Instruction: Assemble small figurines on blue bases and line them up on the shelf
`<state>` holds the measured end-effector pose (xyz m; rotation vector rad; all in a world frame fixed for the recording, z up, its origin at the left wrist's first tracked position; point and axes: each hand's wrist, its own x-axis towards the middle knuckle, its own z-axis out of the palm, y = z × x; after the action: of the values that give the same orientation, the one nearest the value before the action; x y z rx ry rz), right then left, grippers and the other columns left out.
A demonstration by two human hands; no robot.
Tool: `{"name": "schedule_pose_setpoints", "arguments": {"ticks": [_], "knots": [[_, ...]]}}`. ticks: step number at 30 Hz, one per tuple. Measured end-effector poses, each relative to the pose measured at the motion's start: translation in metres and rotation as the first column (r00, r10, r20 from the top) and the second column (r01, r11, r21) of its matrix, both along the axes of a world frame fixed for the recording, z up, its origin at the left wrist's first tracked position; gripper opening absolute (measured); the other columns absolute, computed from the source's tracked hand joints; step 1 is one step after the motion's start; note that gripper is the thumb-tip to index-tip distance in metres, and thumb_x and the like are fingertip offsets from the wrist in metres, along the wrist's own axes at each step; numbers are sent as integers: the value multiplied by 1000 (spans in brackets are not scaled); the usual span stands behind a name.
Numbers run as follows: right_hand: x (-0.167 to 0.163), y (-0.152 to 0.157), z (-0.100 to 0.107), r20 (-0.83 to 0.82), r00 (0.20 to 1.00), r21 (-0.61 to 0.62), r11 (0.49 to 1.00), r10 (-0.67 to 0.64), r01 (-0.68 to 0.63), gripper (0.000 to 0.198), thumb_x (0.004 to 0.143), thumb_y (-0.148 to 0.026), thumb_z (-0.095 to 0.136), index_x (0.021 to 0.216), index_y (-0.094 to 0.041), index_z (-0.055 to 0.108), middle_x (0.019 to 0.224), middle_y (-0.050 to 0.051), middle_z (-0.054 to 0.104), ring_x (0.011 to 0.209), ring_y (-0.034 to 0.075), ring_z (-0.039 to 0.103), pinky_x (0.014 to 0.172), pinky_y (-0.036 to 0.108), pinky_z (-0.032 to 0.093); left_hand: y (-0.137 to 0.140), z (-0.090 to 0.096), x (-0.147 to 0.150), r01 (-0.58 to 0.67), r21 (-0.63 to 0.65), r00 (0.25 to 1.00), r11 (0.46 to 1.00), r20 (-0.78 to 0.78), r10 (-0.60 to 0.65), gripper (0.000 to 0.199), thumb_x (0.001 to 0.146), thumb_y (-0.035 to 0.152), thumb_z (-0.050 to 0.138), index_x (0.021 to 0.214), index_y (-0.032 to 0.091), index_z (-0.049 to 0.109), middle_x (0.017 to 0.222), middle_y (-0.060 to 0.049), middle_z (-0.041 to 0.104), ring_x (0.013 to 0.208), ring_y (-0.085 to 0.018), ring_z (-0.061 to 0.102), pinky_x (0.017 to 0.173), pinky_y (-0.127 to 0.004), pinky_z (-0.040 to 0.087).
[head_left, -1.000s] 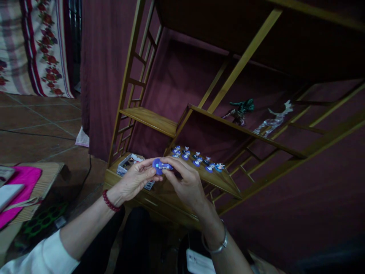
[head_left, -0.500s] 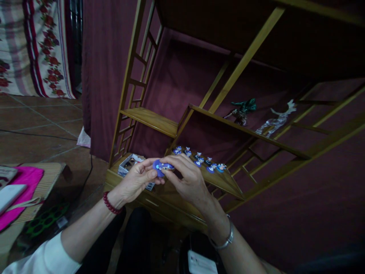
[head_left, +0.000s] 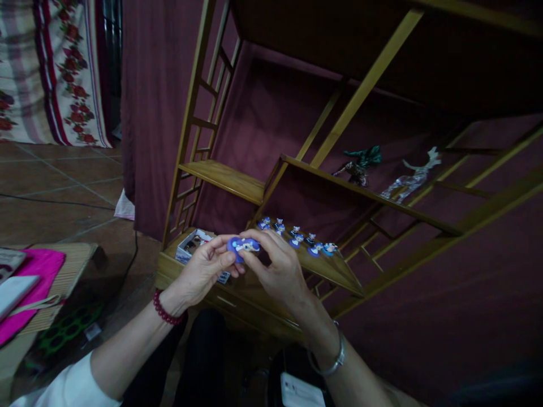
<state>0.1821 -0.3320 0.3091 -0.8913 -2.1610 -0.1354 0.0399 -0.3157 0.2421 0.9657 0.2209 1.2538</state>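
Observation:
A small purple and white figurine [head_left: 243,245] lies sideways between my two hands, its round purple base to the left. My left hand [head_left: 207,265] pinches the base between thumb and fingers. At the other end, the head, my right hand [head_left: 275,263] closes thumb and fingers round the figurine. Just beyond my hands, several similar figurines [head_left: 296,240] stand in loose rows on the low wooden shelf [head_left: 339,274]. Behind my left hand sits an open box [head_left: 184,249] with small dark items in it, partly hidden by the hand.
A wooden display rack [head_left: 229,175] with stepped shelves fills the front. Higher up stand a green and brown ornament [head_left: 360,164] and a clear deer figure [head_left: 411,178]. At left, a bench [head_left: 80,265] holds a pink cloth [head_left: 46,263]. A cable [head_left: 63,200] crosses the tiled floor.
The figurine has turned slightly in my fingers, so more of its white front and face shows. Both hands keep nearly the same place and hold.

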Motion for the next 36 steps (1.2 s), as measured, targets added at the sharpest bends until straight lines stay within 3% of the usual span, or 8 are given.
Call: {"name": "schedule_pose_setpoints", "arguments": {"ticks": [9,23,31,36], "knots": [[-2,-3,-8,-65,994,-48,995,-90,87,19,80,-23,53,97,-21,57,89,4,61,80,16,57,72,27,46,-1,-1,4,-37,-25,998,999,-44,36,36,69,27,68,101,14,58,71,-3,63,61,-12,59,54,-20,45],[2,1,-6,6,998,-36,998,58,-58,17,82,-19,51,98,-21,57,91,3,62,84,15,57,78,28,46,-2,-6,5,4,-66,1000,998,4,-4,26,72,30,65,89,12,61,63,-1,61,52,-7,55,48,-16,42],[2,5,-6,-34,994,-8,994,107,-107,17,81,-18,53,97,-21,57,91,3,62,85,15,57,77,28,46,-1,-10,10,10,-109,995,994,98,1,21,74,31,63,84,12,62,69,-1,61,57,-7,56,53,-16,45],[6,5,-3,24,990,-3,991,136,-136,17,82,-18,52,98,-21,58,92,3,63,86,15,58,78,29,47,-1,-11,12,20,-114,995,993,96,-9,21,74,32,63,80,12,61,66,-1,61,57,-7,56,53,-16,44]]}}
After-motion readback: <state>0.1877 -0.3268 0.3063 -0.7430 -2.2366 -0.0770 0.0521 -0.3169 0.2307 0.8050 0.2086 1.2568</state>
